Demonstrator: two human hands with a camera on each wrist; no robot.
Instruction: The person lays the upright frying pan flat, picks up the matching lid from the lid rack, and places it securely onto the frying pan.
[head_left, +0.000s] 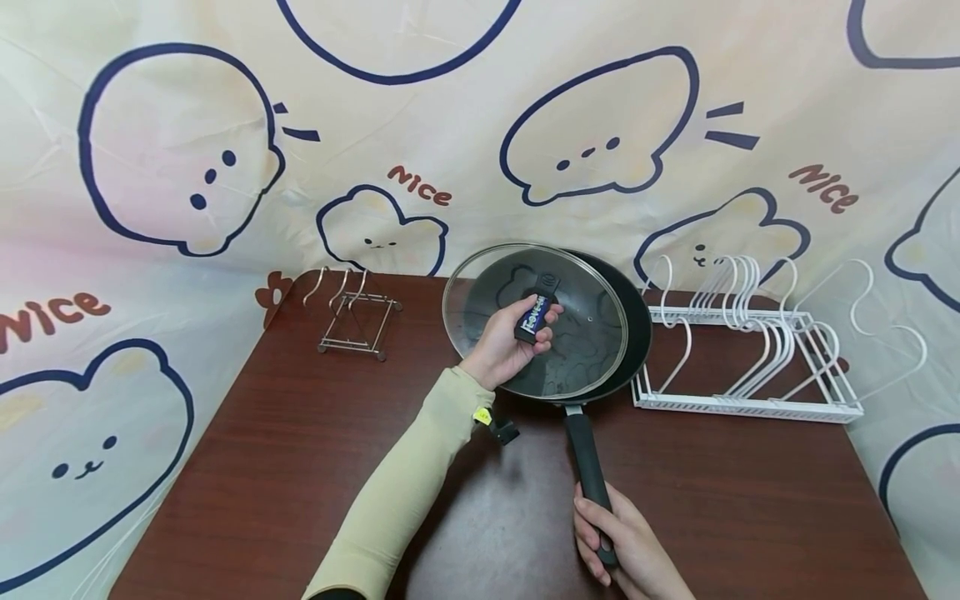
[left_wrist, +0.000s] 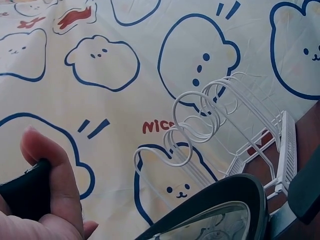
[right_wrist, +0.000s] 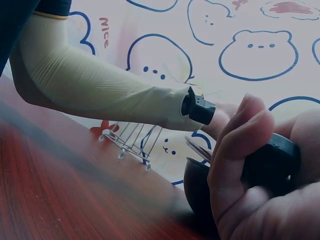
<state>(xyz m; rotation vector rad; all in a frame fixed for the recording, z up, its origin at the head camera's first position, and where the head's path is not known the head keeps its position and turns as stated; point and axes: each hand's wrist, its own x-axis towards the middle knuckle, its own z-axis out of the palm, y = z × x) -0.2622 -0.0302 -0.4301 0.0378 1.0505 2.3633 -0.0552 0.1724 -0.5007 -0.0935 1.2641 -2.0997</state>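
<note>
My left hand [head_left: 495, 348] grips the black handle [head_left: 534, 315] of a round glass lid [head_left: 581, 358]. The lid lies over a dark frying pan [head_left: 639, 325], offset to the left so the pan's right rim shows. Whether lid and pan touch all round cannot be told. Around the far end of the pan's black handle [head_left: 585, 450] my right hand [head_left: 633, 537] is curled. In the left wrist view, the thumb and fingers [left_wrist: 65, 190] wrap the lid's handle; the right wrist view has fingers [right_wrist: 232, 155] round the pan handle.
A white wire rack [head_left: 750, 407] with several curved dividers stands right of the pan, very near its rim. At the back left is a small metal rack [head_left: 352, 344] with curved hooks. Patterned cloth [head_left: 480, 125] hangs behind the brown table [head_left: 247, 483].
</note>
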